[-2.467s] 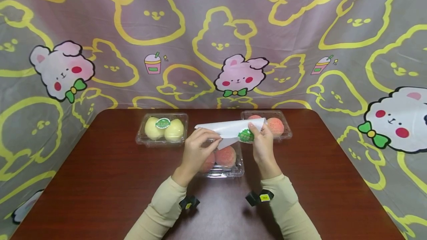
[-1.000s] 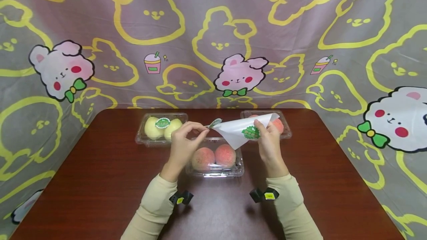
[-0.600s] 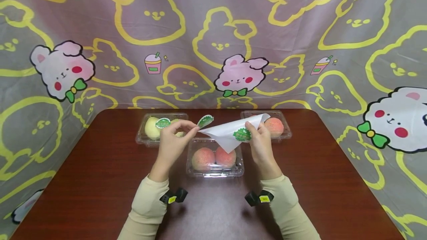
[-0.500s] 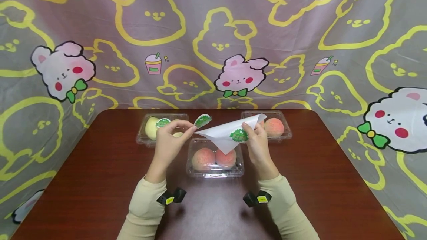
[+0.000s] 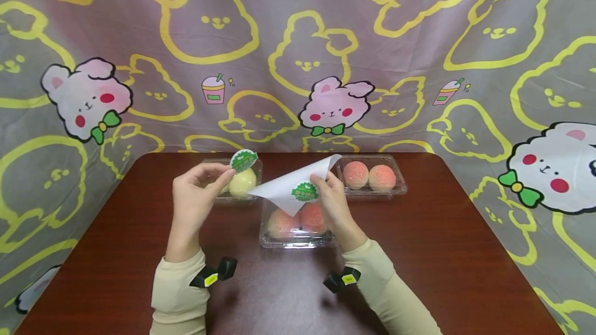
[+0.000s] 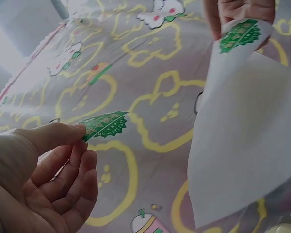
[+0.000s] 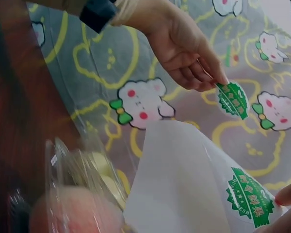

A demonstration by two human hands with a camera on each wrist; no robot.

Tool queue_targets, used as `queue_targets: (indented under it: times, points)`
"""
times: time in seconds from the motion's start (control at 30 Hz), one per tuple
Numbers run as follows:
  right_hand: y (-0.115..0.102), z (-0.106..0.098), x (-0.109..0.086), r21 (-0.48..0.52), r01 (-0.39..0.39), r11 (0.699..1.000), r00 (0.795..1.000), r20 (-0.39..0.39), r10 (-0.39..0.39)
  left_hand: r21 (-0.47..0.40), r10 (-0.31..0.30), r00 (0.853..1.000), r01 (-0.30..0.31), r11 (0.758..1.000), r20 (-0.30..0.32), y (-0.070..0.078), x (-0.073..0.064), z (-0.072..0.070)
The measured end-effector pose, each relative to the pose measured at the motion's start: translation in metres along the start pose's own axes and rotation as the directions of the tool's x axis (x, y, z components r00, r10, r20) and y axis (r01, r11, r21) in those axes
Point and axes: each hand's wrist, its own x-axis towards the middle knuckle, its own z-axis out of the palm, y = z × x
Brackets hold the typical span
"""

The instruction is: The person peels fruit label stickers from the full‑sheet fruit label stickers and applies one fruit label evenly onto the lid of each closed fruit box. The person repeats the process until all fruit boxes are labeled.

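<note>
A round green-and-white sticker (image 5: 243, 160) is pinched at its edge between the thumb and a finger of my left hand (image 5: 193, 203). In the left wrist view the sticker (image 6: 105, 125) stands off the fingertips, slightly curved and apart from the paper. My right hand (image 5: 335, 203) grips a curled white backing sheet (image 5: 279, 186) by its right side, thumb on top. Beside that thumb, another green sticker (image 5: 304, 192) lies on the sheet. Below the sheet, a clear clamshell box (image 5: 298, 245) with two peaches sits on the table, its top partly hidden by the paper.
At the back right stands another clear box (image 5: 398, 188) with two peaches (image 5: 356, 173). Behind my left hand is a box holding pale yellow fruit (image 5: 242, 182), partly covered. The brown table (image 5: 442, 252) ends at a patterned curtain (image 5: 261, 25).
My left hand has peeled the sticker off the sheet and drawn it up and to the left. The right hand has shifted left with the sheet, uncovering the back right box.
</note>
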Motion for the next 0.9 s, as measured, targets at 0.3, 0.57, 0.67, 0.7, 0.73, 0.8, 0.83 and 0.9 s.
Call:
queue_targets:
  times: [0.3, 0.57, 0.67, 0.7, 0.73, 0.8, 0.83, 0.9]
  points:
    - [0.017, 0.029, -0.007, -0.065, 0.001, 0.998, 0.995, 0.099, 0.006, -0.026, 0.002, 0.995, -0.004, 1.0, -0.097, 0.008, -0.001, -0.018]
    - [0.035, 0.058, -0.018, -0.158, 0.012, 0.987, 0.977, 0.213, 0.022, -0.087, -0.007, 0.992, -0.004, 0.996, -0.123, 0.01, -0.002, -0.025]
    - [0.042, 0.067, -0.022, -0.164, -0.008, 0.986, 0.967, 0.249, 0.05, -0.107, 0.001, 0.994, -0.013, 0.994, -0.113, 0.01, -0.002, -0.027]
    - [0.044, 0.07, -0.023, -0.167, -0.017, 0.986, 0.965, 0.257, 0.06, -0.109, 0.006, 0.994, -0.018, 0.994, -0.109, 0.01, -0.002, -0.028]
    - [0.047, 0.073, -0.025, -0.173, -0.024, 0.985, 0.961, 0.267, 0.07, -0.112, 0.009, 0.994, -0.021, 0.994, -0.106, 0.01, -0.002, -0.028]
    - [0.051, 0.078, -0.027, -0.176, -0.05, 0.983, 0.953, 0.286, 0.1, -0.102, 0.021, 0.995, -0.032, 0.994, -0.099, 0.01, -0.002, -0.029]
    - [0.054, 0.081, -0.028, -0.181, -0.06, 0.982, 0.949, 0.294, 0.112, -0.092, 0.025, 0.995, -0.035, 0.995, -0.098, 0.01, -0.002, -0.029]
    - [0.058, 0.085, -0.03, -0.176, -0.084, 0.981, 0.941, 0.31, 0.136, -0.094, 0.03, 0.995, -0.039, 0.995, -0.097, 0.01, -0.002, -0.03]
